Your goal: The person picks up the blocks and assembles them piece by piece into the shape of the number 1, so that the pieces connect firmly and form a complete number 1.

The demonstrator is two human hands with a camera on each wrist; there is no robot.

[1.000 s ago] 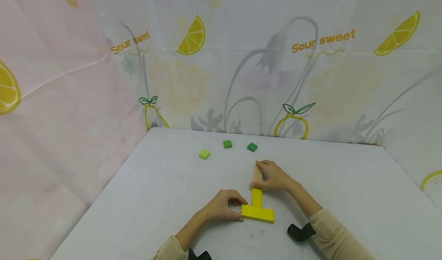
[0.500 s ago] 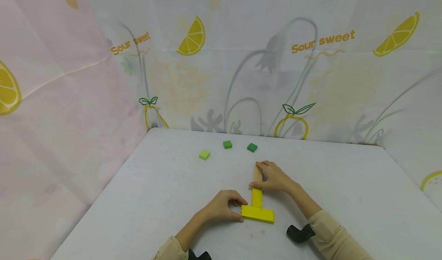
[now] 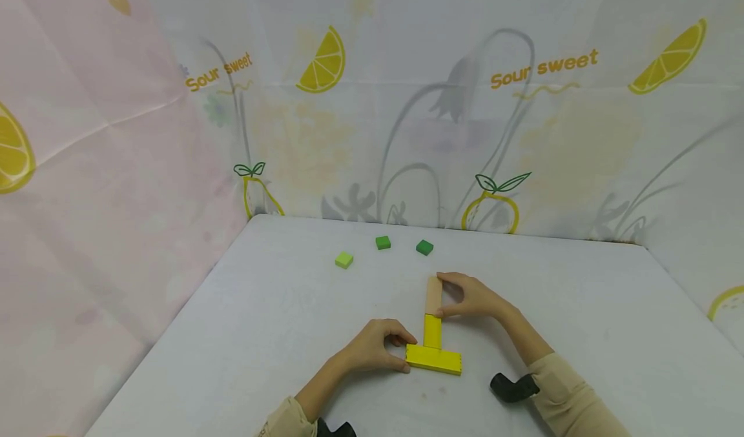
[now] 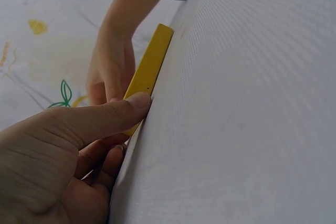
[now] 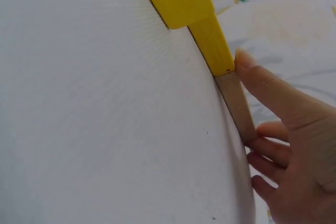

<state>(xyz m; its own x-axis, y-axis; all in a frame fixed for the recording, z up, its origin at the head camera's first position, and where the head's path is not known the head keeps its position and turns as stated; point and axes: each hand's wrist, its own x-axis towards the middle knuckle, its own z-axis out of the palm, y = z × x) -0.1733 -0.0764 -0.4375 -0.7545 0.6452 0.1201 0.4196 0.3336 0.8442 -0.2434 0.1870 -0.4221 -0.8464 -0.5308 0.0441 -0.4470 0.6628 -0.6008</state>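
In the head view a wide yellow block point(image 3: 433, 359) lies crosswise on the white table. My left hand point(image 3: 374, 346) pinches its left end between thumb and fingers; the left wrist view shows the thumb point(image 4: 137, 102) on that end. Behind it, a narrower yellow block point(image 3: 433, 332) runs away from me, its near end against the wide one. A plain wooden block point(image 3: 433, 295) continues that line, end to end. My right hand point(image 3: 479, 297) is at the wooden block's right side, thumb and forefinger spread along its length. In the right wrist view the thumb point(image 5: 245, 60) sits by the wood-yellow joint.
Three small green blocks lie farther back: a light green block point(image 3: 344, 259), a mid-green block point(image 3: 383, 243) and a dark green block point(image 3: 425, 248). A lemon-printed cloth point(image 3: 372, 133) hangs behind the table. Black wrist pieces point(image 3: 514, 388) are on both forearms.
My right hand has shifted right, from over the wooden block to its side, and more of the wood shows. My left hand and the blocks have stayed in place.
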